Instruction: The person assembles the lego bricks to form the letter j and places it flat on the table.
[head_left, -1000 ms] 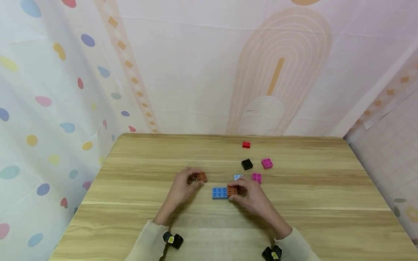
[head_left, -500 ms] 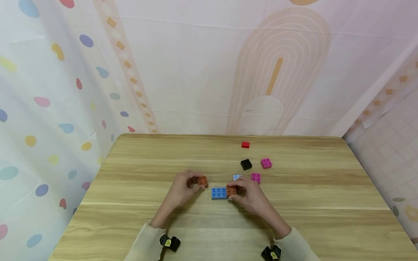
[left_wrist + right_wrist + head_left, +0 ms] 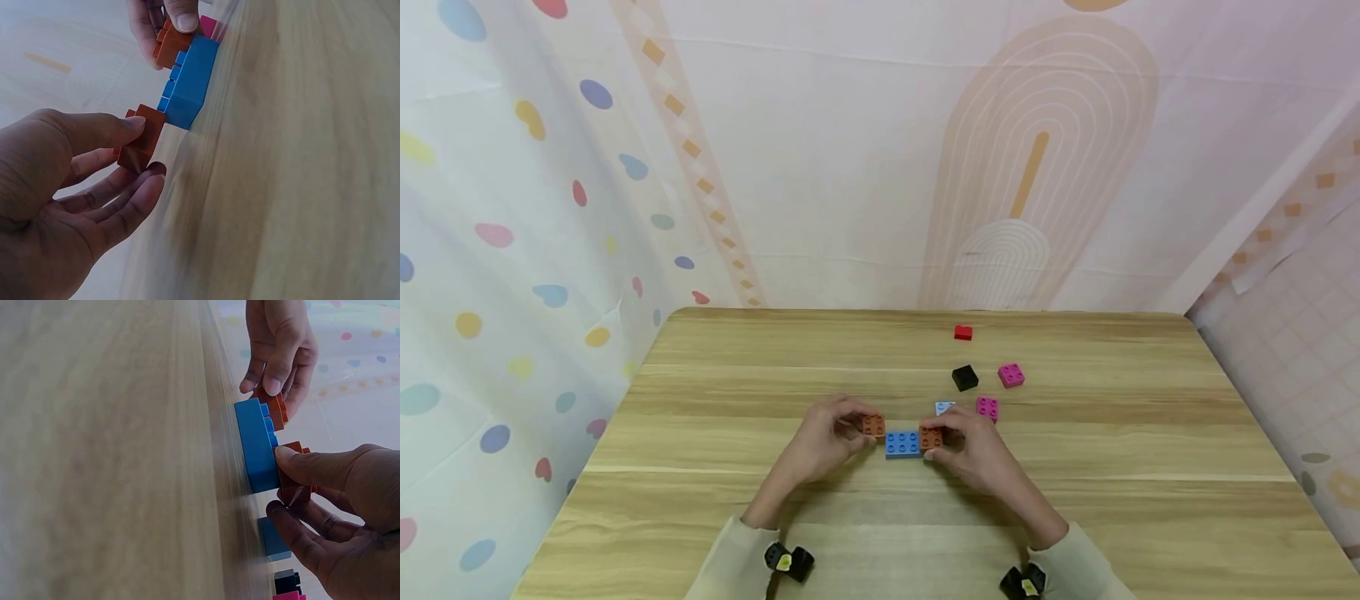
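A long blue building brick [image 3: 902,445] lies on the table between my two hands, studs up. My left hand [image 3: 825,439] pinches an orange-brown brick [image 3: 143,136] between thumb and fingers, raised at the blue brick's left end. My right hand [image 3: 976,447] pinches a second orange-brown brick [image 3: 291,478] at the blue brick's right end, on top of its studs and jutting out past the end. In the left wrist view, several blue studs show bare between the two orange-brown bricks.
Behind my right hand lie a light blue brick [image 3: 944,407], partly hidden, and a pink brick [image 3: 988,408]. Farther back are a black brick [image 3: 966,377], another pink brick [image 3: 1011,375] and a red brick [image 3: 963,332]. A patterned curtain [image 3: 850,167] hangs along the table's far edge.
My left hand has carried its orange-brown brick right and toward me, up to the blue brick's left end. My right hand stays in place with its brick.
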Tool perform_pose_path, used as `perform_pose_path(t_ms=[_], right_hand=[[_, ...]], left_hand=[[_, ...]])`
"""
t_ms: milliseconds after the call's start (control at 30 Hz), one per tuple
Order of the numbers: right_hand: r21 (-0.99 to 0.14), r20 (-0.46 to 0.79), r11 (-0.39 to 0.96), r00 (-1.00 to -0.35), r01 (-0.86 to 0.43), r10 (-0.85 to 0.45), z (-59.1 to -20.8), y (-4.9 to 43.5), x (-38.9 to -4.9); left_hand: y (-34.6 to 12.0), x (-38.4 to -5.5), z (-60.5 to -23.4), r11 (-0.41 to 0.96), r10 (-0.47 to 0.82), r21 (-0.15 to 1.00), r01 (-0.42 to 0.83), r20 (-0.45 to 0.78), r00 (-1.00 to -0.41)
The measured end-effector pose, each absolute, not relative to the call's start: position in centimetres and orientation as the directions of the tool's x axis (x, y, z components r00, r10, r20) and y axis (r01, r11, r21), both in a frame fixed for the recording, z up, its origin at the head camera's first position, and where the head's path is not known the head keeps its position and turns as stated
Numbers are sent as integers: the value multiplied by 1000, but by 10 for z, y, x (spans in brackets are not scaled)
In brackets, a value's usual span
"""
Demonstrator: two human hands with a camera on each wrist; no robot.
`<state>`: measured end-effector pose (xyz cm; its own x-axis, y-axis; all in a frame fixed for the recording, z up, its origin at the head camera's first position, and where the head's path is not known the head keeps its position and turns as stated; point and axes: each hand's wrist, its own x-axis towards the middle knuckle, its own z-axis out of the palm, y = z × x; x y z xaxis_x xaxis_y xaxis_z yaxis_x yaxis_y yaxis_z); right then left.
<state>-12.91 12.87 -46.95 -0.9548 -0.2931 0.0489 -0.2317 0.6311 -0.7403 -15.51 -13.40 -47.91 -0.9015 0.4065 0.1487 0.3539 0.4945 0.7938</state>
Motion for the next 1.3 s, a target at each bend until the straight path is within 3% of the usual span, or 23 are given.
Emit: perform_pose_path(t_ms=[1300], right_hand=[[-753, 55, 614, -953, -236, -300, -472, 130, -130]], left_hand=[[-127, -146, -477, 412, 478, 876, 249, 25, -878]])
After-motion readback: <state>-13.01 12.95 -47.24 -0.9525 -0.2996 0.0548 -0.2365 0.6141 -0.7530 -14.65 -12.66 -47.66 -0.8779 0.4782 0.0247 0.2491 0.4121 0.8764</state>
